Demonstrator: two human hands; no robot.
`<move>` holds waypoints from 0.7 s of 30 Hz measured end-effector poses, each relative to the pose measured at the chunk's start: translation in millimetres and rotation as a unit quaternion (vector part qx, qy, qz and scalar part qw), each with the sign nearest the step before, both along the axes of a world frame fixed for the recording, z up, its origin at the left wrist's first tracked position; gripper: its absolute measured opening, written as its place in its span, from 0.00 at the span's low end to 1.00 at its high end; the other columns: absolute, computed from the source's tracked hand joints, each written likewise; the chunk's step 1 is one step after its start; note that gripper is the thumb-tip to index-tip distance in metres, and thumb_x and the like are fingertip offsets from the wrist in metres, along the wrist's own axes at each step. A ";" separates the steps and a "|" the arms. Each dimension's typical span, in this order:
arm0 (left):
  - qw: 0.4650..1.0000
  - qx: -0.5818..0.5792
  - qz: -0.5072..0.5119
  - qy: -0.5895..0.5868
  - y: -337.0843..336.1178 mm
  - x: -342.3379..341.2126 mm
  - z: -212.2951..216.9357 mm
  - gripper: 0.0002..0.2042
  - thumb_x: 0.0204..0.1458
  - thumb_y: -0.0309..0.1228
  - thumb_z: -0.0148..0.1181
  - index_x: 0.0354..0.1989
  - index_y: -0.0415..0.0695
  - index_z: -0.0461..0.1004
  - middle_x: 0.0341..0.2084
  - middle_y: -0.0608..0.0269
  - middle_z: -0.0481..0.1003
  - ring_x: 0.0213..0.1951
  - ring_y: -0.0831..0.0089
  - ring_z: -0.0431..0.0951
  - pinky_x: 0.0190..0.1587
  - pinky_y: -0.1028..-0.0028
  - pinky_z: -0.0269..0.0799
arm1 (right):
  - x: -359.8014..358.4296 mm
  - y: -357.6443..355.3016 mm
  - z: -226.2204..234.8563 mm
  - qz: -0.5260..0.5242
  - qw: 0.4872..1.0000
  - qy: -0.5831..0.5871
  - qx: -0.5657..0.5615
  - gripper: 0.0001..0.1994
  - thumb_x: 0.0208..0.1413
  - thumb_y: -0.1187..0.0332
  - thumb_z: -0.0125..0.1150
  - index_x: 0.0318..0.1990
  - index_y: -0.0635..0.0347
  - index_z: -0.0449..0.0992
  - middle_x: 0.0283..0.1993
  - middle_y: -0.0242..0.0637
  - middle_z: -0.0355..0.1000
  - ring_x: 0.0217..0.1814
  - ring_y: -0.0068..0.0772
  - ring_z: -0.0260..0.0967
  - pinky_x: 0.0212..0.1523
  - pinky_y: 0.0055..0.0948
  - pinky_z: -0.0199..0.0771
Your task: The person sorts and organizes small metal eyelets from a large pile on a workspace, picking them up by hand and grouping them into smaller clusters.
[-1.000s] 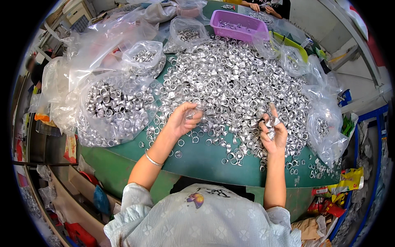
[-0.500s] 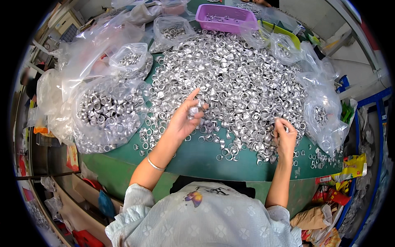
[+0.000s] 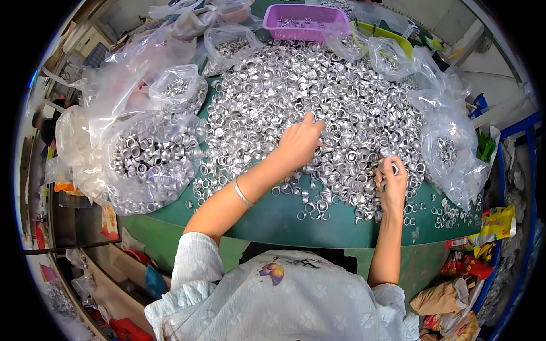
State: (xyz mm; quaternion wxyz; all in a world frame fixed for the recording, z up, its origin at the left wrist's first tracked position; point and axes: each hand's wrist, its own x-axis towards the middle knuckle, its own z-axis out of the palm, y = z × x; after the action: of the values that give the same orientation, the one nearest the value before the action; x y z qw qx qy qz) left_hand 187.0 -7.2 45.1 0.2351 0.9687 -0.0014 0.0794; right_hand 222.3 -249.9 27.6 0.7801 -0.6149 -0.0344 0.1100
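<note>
A wide heap of silver-coloured metal rings covers much of the green table. My left hand, with a bangle on its wrist, reaches over the middle of the heap, palm down. Its fingers are bent into the rings, and the fingertips are partly hidden, so what they pinch cannot be made out. At the heap's right side my right hand is closed, with a small silver ring between thumb and fingers.
Clear plastic bags of rings stand on the left and right. At the back sit a purple basket with a few rings and a green basket. Loose rings lie near the front edge.
My left hand has moved right and turned from palm-up, with rings in its fingers, to palm-down on the heap. My right hand stays in nearly the same place.
</note>
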 end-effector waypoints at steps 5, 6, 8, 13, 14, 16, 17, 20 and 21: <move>0.999 -0.044 0.001 0.020 7.6 4.5 3.7 0.16 0.42 0.30 0.64 0.42 0.47 0.71 0.38 0.55 0.67 0.35 0.52 0.74 0.36 0.60 0.70 | 1.2 -8.4 6.7 0.059 0.981 0.114 0.147 0.18 0.62 0.57 0.44 0.34 0.66 0.70 0.15 0.33 0.62 0.11 0.17 0.51 0.09 0.14 0.47; 0.999 -0.044 -0.005 0.021 9.0 4.5 5.2 0.16 0.42 0.30 0.64 0.42 0.47 0.71 0.38 0.55 0.67 0.35 0.52 0.74 0.37 0.60 0.69 | 2.0 -10.3 6.6 0.064 0.976 0.132 0.163 0.20 0.62 0.56 0.43 0.34 0.68 0.70 0.16 0.34 0.62 0.10 0.18 0.51 0.08 0.14 0.47; 0.999 -0.027 -0.032 0.017 8.1 6.1 -1.3 0.15 0.43 0.31 0.63 0.41 0.48 0.72 0.37 0.55 0.67 0.34 0.52 0.74 0.36 0.60 0.69 | 6.6 -19.3 -4.6 0.133 0.950 0.137 0.249 0.19 0.62 0.56 0.42 0.39 0.66 0.70 0.20 0.36 0.64 0.11 0.19 0.52 0.08 0.14 0.48; 0.998 0.040 -0.038 -0.002 7.8 8.0 -0.9 0.10 0.45 0.32 0.61 0.36 0.49 0.73 0.33 0.58 0.68 0.31 0.52 0.74 0.33 0.59 0.70 | -0.9 -26.6 10.9 0.093 0.913 0.173 0.358 0.17 0.61 0.57 0.45 0.53 0.52 0.63 0.33 0.35 0.64 0.18 0.22 0.53 0.07 0.14 0.52; 0.998 0.043 -0.040 -0.024 7.1 6.2 -2.9 0.08 0.45 0.31 0.61 0.34 0.48 0.73 0.32 0.58 0.68 0.30 0.53 0.74 0.31 0.59 0.69 | -1.5 -31.5 10.1 0.118 0.904 0.175 0.371 0.15 0.59 0.58 0.48 0.49 0.56 0.67 0.34 0.36 0.66 0.18 0.22 0.56 0.07 0.14 0.52; 0.999 0.012 -0.045 -0.029 7.3 4.8 -2.7 0.07 0.45 0.31 0.60 0.33 0.48 0.72 0.32 0.58 0.68 0.30 0.53 0.74 0.31 0.59 0.69 | -3.8 -39.9 6.9 0.110 0.966 0.087 0.218 0.13 0.57 0.62 0.51 0.45 0.60 0.68 0.34 0.40 0.68 0.19 0.23 0.59 0.08 0.13 0.52; 0.998 -0.004 -0.047 -0.031 7.5 4.2 -2.7 0.07 0.45 0.31 0.60 0.32 0.47 0.72 0.32 0.58 0.68 0.29 0.53 0.74 0.31 0.58 0.68 | -6.0 -43.5 6.6 0.104 0.984 0.042 0.138 0.12 0.56 0.64 0.52 0.43 0.63 0.69 0.33 0.41 0.69 0.20 0.23 0.61 0.09 0.13 0.53; 0.997 0.020 -0.060 -0.039 7.9 0.2 1.6 0.07 0.45 0.30 0.60 0.30 0.45 0.69 0.31 0.58 0.67 0.29 0.53 0.74 0.28 0.59 0.67 | -19.0 -38.0 22.1 0.107 0.975 -0.069 -0.182 0.10 0.47 0.71 0.61 0.38 0.64 0.77 0.28 0.36 0.73 0.23 0.20 0.65 0.18 0.17 0.61; 0.997 0.034 -0.062 -0.037 8.3 -1.2 4.5 0.07 0.45 0.30 0.60 0.30 0.45 0.69 0.30 0.58 0.67 0.29 0.53 0.74 0.28 0.60 0.67 | -23.8 -34.7 19.7 0.105 0.943 -0.151 -0.276 0.10 0.45 0.71 0.64 0.36 0.64 0.78 0.26 0.34 0.73 0.23 0.20 0.66 0.22 0.20 0.65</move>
State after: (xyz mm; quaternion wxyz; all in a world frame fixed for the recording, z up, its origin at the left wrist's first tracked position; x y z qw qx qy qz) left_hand 185.8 1.1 49.6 0.2065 0.9706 -0.0726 0.1002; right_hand 198.5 -284.6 47.3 0.5493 -0.8085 -0.1847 0.1024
